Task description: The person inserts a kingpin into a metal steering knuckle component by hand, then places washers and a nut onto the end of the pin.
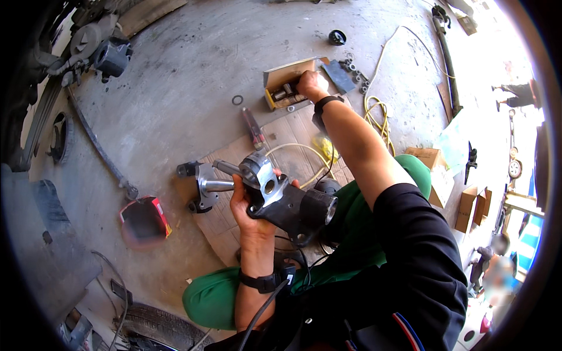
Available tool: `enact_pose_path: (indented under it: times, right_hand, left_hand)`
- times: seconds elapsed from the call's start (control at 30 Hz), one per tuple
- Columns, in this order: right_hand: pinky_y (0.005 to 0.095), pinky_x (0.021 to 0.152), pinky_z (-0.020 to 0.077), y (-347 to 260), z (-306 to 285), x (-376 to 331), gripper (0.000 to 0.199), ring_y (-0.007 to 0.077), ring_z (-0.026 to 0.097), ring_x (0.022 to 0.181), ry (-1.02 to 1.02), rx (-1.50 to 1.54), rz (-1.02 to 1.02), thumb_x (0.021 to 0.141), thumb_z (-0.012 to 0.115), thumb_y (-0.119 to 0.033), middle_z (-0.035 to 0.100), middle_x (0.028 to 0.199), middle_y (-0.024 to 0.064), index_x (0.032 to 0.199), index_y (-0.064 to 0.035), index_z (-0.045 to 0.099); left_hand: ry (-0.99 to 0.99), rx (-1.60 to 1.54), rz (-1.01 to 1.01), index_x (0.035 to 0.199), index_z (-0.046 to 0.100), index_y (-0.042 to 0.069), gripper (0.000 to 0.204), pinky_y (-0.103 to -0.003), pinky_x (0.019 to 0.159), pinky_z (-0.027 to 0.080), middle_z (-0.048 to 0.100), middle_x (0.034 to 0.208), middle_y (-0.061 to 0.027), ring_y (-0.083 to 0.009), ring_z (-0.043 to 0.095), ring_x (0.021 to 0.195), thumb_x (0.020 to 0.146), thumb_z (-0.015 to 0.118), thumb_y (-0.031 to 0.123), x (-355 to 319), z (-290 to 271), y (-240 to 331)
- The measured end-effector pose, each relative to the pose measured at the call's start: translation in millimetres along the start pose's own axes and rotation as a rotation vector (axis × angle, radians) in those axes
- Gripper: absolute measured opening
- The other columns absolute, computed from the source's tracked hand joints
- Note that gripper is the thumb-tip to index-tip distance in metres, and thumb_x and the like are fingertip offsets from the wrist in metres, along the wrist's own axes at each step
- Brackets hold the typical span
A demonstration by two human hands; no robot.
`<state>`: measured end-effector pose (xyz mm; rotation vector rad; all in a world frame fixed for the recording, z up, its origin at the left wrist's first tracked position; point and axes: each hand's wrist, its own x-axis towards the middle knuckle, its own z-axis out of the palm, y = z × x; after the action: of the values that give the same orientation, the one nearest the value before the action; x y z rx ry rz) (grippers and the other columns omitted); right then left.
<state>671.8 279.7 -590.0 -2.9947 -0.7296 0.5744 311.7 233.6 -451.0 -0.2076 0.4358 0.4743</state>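
Observation:
My left hand [242, 209] grips a steering knuckle [282, 202], a heavy black and silver part with round bores, and holds it up over my lap. Close to its left is a second silver metal piece with a tapered spindle [219, 185] and a flange; I cannot tell whether the two touch. My right arm stretches forward, and my right hand [312, 85] is curled down into an open cardboard box [287, 75]. Silver cylindrical parts [283, 93] lie in the box beside my fingers. Whatever my fingertips hold there is hidden.
Flattened cardboard [219, 231] covers the floor under the work. A red-handled tool [253, 127], a black ring [237, 100] and several small nuts [357, 73] lie around the box. A yellow hose [379, 117] coils at right. A red tray [145, 219] sits at left, near vehicle parts.

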Motion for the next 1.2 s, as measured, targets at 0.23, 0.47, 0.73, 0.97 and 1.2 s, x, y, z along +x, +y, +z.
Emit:
enact_pose_path:
  times: [0.23, 0.47, 0.73, 0.97, 1.2]
  right_hand:
    - [0.0416, 0.085, 0.0559, 2.9, 3.0, 9.4, 0.029, 0.0345, 0.069, 0.101, -0.008, -0.027, -0.084, 0.078, 0.067, -0.022, 0.071, 0.107, 0.0207, 0.100, -0.0040, 0.074]
    - [0.0433, 0.085, 0.0563, 6.3, -0.6, 2.3, 0.022, 0.0375, 0.069, 0.098, 0.047, -0.086, -0.322, 0.079, 0.063, -0.013, 0.071, 0.103, 0.0227, 0.095, -0.0020, 0.073]
    - [0.0425, 0.084, 0.0569, 4.0, 3.3, 0.3, 0.020, 0.0342, 0.070, 0.099, 0.068, -0.086, -0.239, 0.084, 0.061, -0.012, 0.071, 0.105, 0.0193, 0.096, -0.0054, 0.075]
    - [0.0420, 0.084, 0.0570, 4.0, 0.6, 0.2, 0.019, 0.0347, 0.070, 0.098, 0.042, -0.121, -0.288, 0.083, 0.062, -0.012, 0.071, 0.103, 0.0199, 0.095, -0.0045, 0.075]
    - [0.0437, 0.081, 0.0569, 14.7, -1.9, 7.0, 0.018, 0.0373, 0.069, 0.095, 0.019, -0.181, -0.503, 0.081, 0.064, -0.011, 0.071, 0.099, 0.0224, 0.093, -0.0015, 0.073]
  left_hand:
    - [0.050, -0.018, 0.014, 0.116, 0.065, 0.003, 0.056, -0.064, 0.097, 0.045, 0.067, 0.106, -0.0223, -0.0372, 0.064, 0.101, 0.097, 0.050, 0.053, -4.7, -6.0, 3.8]
    - [0.038, 0.069, 0.040, 0.120, 0.062, 0.004, 0.056, -0.063, 0.095, 0.048, 0.068, 0.105, -0.0193, -0.0341, 0.065, 0.099, 0.096, 0.051, 0.053, -8.4, 1.6, 2.4]
    - [0.076, -0.002, 0.034, 0.116, 0.064, 0.002, 0.056, -0.064, 0.092, 0.048, 0.068, 0.104, -0.0234, -0.0394, 0.067, 0.093, 0.096, 0.051, 0.053, -12.4, 5.2, -0.8]
    - [0.087, 0.044, 0.054, 0.116, 0.065, 0.004, 0.055, -0.065, 0.092, 0.048, 0.068, 0.103, -0.0225, -0.0386, 0.066, 0.096, 0.096, 0.051, 0.053, -15.8, 0.8, -0.9]
    - [0.088, 0.041, 0.061, 0.116, 0.065, 0.005, 0.054, -0.065, 0.092, 0.048, 0.068, 0.104, -0.0217, -0.0380, 0.066, 0.096, 0.095, 0.052, 0.053, -13.9, 2.9, -0.3]
